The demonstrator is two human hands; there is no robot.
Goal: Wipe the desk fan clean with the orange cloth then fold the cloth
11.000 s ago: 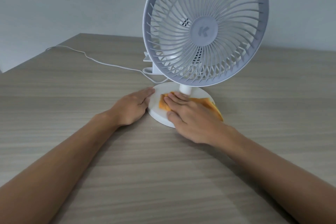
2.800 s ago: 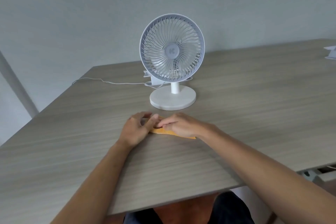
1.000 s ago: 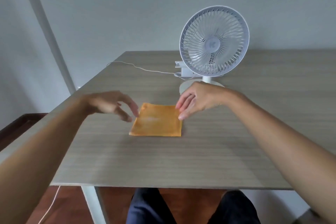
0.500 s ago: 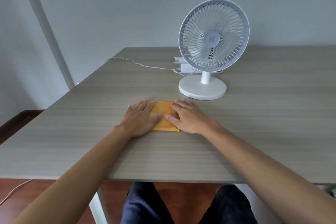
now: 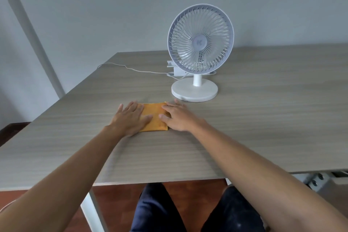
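The orange cloth lies folded into a small rectangle on the wooden desk, in front of the white desk fan. My left hand rests flat on the cloth's left part, fingers spread. My right hand lies flat along its right edge, fingers pointing left and forward. Both palms press down; neither grips anything. The fan stands upright on its round base, just beyond my right hand and apart from it.
A white cable runs from the fan's back to the desk's far left edge. A white block sits behind the fan. The desk's near edge crosses above my legs. A white post stands on the left.
One second ago both hands hovered over a wider cloth. They have come down flat on it, and it now shows as a narrower folded rectangle.
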